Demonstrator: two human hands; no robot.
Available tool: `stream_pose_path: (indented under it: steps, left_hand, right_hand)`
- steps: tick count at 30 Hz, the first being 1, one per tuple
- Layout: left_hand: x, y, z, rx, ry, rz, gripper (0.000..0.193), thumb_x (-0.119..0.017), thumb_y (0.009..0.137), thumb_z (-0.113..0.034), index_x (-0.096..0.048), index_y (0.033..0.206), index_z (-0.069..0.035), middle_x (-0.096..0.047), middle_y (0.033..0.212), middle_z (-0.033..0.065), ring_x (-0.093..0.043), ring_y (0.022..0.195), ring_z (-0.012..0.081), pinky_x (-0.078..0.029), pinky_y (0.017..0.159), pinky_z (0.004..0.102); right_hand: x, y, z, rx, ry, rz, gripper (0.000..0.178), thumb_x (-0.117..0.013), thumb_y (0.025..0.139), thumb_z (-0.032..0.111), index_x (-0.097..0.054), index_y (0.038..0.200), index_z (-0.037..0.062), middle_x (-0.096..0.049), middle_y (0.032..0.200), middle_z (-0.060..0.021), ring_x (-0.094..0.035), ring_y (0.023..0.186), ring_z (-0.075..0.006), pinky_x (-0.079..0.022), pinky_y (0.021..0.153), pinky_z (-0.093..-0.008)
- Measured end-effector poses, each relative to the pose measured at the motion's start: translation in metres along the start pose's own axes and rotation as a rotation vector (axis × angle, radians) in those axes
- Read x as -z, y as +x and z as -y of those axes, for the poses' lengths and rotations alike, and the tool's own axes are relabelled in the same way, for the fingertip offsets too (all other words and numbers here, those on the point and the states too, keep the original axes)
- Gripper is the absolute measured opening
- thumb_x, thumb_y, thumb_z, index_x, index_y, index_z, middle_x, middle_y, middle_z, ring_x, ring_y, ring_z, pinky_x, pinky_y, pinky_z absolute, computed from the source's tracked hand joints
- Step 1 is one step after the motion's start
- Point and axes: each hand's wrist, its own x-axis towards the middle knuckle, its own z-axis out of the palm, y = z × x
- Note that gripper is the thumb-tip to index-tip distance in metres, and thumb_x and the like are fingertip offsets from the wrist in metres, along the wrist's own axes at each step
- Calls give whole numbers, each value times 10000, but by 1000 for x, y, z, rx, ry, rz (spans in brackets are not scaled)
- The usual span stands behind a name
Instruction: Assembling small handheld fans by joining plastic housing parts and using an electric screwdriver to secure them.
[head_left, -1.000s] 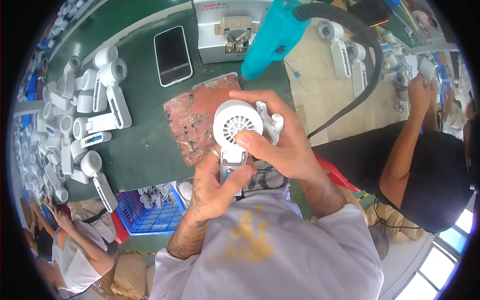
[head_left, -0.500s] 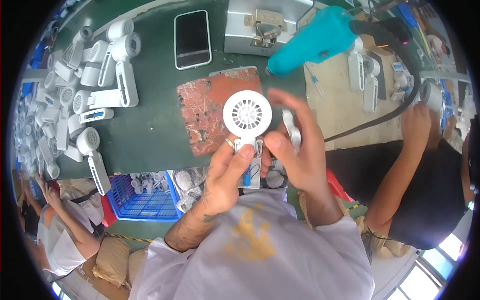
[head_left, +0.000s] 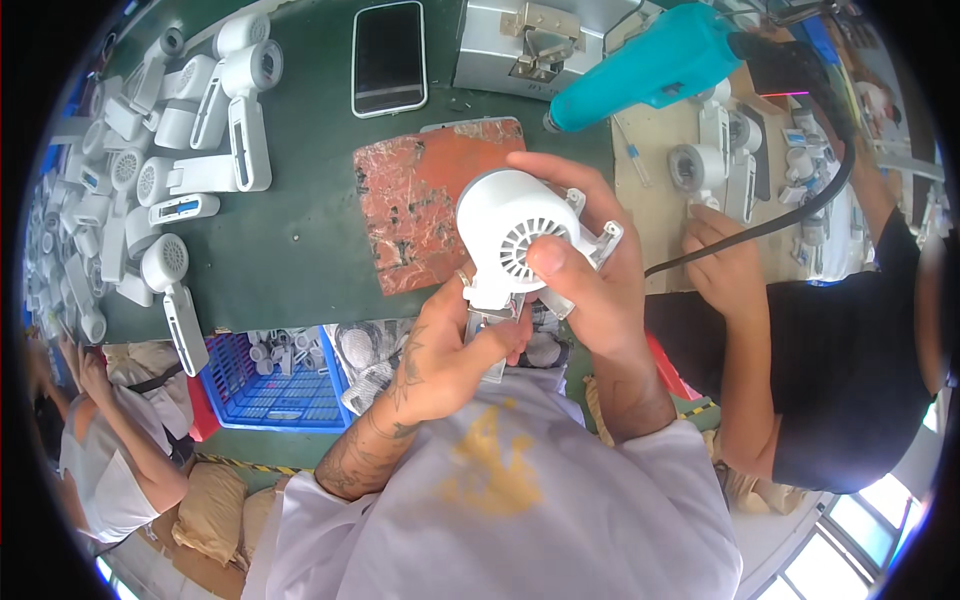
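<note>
A white handheld fan (head_left: 492,220) is between my hands, above the near edge of a worn red-brown mat (head_left: 410,220). Its rounded head is tilted, with the slotted grille toward my right side. My left hand (head_left: 440,360) is closed round the handle, which is partly hidden by the fingers. The thumb of my right hand (head_left: 610,300) presses on the grille while its fingers wrap behind the head. A slim white plastic piece (head_left: 608,242) sticks out beside the right fingers; most of it is covered by that hand.
Many white fans (head_left: 245,140) are heaped at the left. A phone (head_left: 389,60), a metal box (head_left: 520,45) and a teal electric screwdriver (head_left: 650,70) with a black cable lie at the back. A blue crate (head_left: 275,400) stands below the table edge. Co-workers sit at both sides.
The fan head has turned from facing up to tilted, and my right hand has closed on it. The view has shifted slightly. The right co-worker's hand has moved toward the table near the fans there.
</note>
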Motion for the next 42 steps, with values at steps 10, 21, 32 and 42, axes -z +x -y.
stream_pose_path:
  steps: [10, 21, 32, 42]
  left_hand:
    - [-1, 0, -2, -14, 18, -52, 170, -551, 1002, 3, -547, 1172, 9, -632, 906, 65, -607, 772, 133, -516, 675, 306]
    - [1, -1, -3, -28, 1, -23, 142, -536, 990, 35, -547, 1130, 8, -632, 903, 80, -608, 773, 141, -517, 665, 304]
    - [2, 1, -5, -8, 47, -31, 178, -548, 990, -12, -557, 1164, 23, -633, 877, 66, -593, 740, 133, -500, 648, 297]
    - [1, -2, -1, -33, 101, -65, 174, -549, 982, 31, -555, 1156, 25, -632, 872, 47, -593, 729, 108, -502, 633, 282]
  right_hand:
    - [3, 2, 3, -1, -7, 5, 520, -740, 910, 120, -553, 1386, 25, -648, 1146, -72, -626, 1012, -122, -530, 817, -276]
    - [12, 5, 1, -6, -8, 13, 462, -734, 940, 212, -591, 1337, 23, -662, 1154, -82, -630, 1040, -130, -523, 874, -294]
    - [1, 5, 6, -70, -94, 74, 588, -735, 900, 317, -566, 1363, -3, -682, 1141, -116, -667, 1032, -168, -543, 869, -306]
    - [3, 2, 3, -34, -206, 76, 566, -780, 876, 248, -584, 1348, 6, -672, 1152, -112, -651, 1039, -158, -540, 873, -307]
